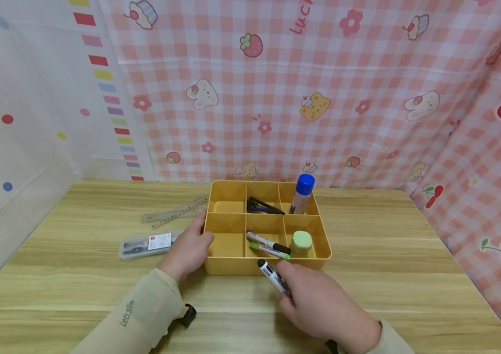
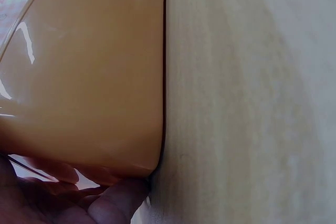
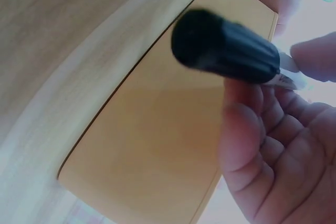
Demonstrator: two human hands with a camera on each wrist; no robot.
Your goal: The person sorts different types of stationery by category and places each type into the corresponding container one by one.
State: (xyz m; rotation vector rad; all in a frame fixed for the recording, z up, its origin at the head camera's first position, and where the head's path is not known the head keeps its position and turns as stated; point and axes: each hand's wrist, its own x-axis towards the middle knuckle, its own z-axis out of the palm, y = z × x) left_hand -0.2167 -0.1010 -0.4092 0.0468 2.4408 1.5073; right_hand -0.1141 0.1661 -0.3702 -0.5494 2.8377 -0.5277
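Note:
A yellow divided organizer box (image 1: pixel 233 268) stands on the table, and my left hand (image 1: pixel 187 250) grips its left side, thumb at the rim. The left wrist view shows those fingers (image 2: pixel 118 200) against the box's corner. My right hand (image 1: pixel 323 305) pinches a white marker with black ends (image 1: pixel 272 276) just in front of the box. A black marker end (image 3: pixel 226 48) sticks out past the fingertips in the right wrist view. The front middle compartment holds another black-capped marker (image 1: pixel 263 241) and a thin green-and-white pen (image 1: pixel 270 250).
A blue-capped glue stick (image 1: pixel 302 191) stands in the back right compartment, a pale green rounded item (image 1: pixel 301 242) in the front right. Dark slender items (image 1: pixel 266 206) lie in the back middle. Clear rulers (image 1: pixel 172 214) and a clear case (image 1: pixel 144 246) lie left of the box.

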